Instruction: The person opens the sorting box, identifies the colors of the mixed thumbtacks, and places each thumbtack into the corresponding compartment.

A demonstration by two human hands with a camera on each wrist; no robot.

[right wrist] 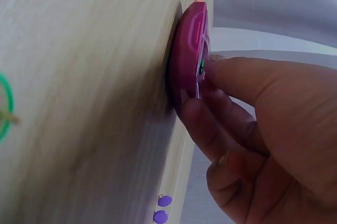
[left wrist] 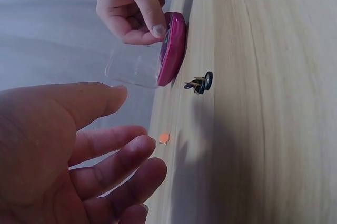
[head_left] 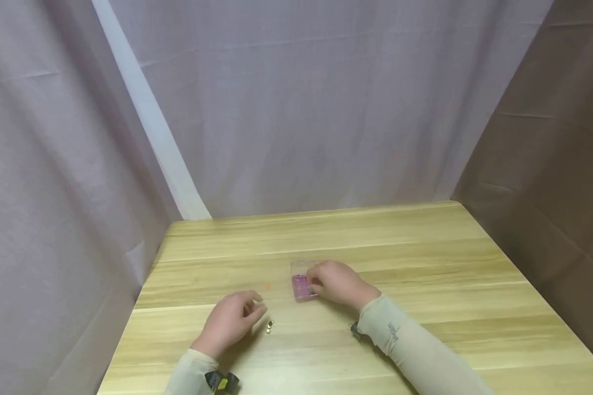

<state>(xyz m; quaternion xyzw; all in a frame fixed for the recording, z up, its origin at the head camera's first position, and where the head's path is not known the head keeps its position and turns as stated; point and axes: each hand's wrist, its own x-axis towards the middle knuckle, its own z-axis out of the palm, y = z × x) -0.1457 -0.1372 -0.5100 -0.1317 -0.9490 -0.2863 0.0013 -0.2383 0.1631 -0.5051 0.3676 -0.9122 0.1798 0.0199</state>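
Observation:
My right hand (head_left: pixel 336 282) reaches into a small pink box (head_left: pixel 300 296), its thumb and fingers pinching a small green paper fastener (right wrist: pixel 201 67) at the rim. The box's clear lid (left wrist: pixel 131 66) is swung back. My left hand (head_left: pixel 230 321) hovers over the table left of the box, fingers spread and loosely bent, holding nothing. Beside its thumb lie a few paper fasteners (head_left: pixel 269 327); in the left wrist view these show dark round heads and gold prongs. An orange fastener (left wrist: pixel 164 138) lies beyond the left fingertips.
Two purple fasteners (right wrist: pixel 162 208) show near the table edge in the right wrist view, and a larger-looking green fastener (right wrist: pixel 5 108) is at its left border. The wooden table (head_left: pixel 400 236) has grey curtains (head_left: pixel 326 109) behind and at both sides.

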